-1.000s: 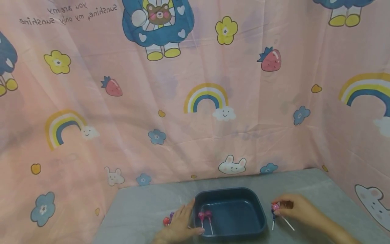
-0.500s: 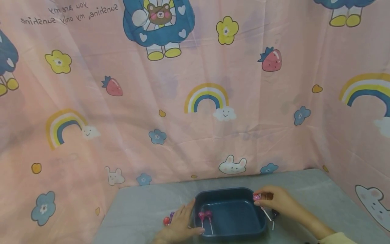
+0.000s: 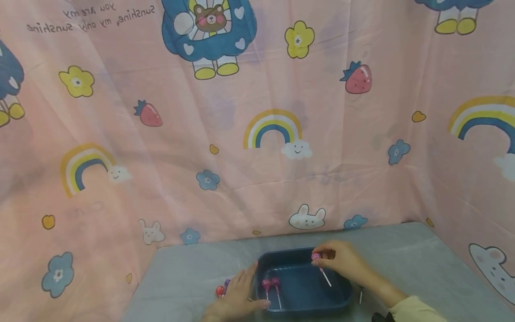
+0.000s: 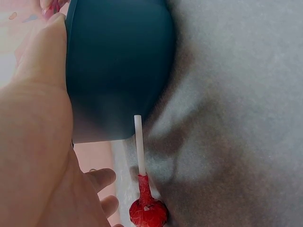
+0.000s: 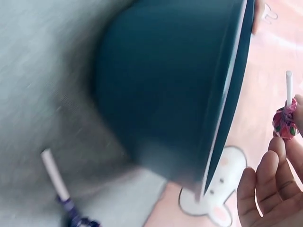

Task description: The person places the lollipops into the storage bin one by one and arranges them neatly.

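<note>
My right hand pinches a pink-wrapped lollipop by its head, over the right back part of a dark blue tray. Its white stick points down toward the front in the head view. In the right wrist view the same lollipop shows beyond the tray's rim. Against the tray's left side rests my left hand, its fingers along the wall and its thumb at the front rim. Two pink lollipops lie inside the tray, at its left end.
A red lollipop lies left of the tray, partly hidden by my left hand in the head view, close to a purple one. Right of the tray lies a dark purple lollipop. A patterned pink cloth hangs behind the grey table.
My right hand has lifted the pink lollipop off the table at the right and carried it left over the tray. The dark purple lollipop stayed behind. My left hand has not moved.
</note>
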Motion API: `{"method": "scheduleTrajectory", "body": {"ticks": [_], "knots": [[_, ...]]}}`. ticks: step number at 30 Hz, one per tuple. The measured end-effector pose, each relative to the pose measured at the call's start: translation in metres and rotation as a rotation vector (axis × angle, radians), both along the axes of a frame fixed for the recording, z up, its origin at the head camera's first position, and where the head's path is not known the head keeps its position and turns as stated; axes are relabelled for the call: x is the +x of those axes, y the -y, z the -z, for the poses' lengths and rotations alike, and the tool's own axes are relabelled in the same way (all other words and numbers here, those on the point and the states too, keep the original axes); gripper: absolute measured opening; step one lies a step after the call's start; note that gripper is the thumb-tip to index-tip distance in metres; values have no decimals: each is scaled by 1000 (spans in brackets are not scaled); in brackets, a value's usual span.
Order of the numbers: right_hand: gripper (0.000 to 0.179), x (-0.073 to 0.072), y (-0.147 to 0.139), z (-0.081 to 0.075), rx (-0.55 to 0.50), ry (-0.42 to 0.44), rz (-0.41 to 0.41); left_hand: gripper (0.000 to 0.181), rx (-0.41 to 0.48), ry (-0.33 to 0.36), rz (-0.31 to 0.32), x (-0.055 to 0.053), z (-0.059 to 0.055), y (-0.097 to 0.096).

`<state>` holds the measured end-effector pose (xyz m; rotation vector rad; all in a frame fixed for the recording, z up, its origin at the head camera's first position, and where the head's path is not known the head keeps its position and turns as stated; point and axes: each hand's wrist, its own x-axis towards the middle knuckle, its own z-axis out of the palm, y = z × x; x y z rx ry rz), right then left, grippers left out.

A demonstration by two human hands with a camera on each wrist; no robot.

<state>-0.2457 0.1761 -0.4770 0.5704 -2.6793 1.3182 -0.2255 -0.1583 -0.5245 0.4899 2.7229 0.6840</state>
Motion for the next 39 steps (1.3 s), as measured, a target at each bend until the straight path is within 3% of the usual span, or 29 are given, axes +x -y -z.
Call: {"method": "scheduleTrajectory", "body": {"ticks": [11, 22, 26, 34, 39], "knots": [[23, -6, 37, -1, -9, -77, 6, 101, 11, -25, 10, 1, 1, 0], [18, -7, 65, 5, -6, -67, 29, 101, 10, 5, -22, 1, -1, -1], [15, -6, 73, 6, 4, -58, 53, 101, 12, 0, -7, 2, -2, -1], [15, -3, 86, 15, 40, -74, 119, 100, 25, -18, 14, 0, -1, 0], [16, -1, 92, 25, 52, -103, 121, 100, 22, -17, 10, -2, 2, 1]]}}
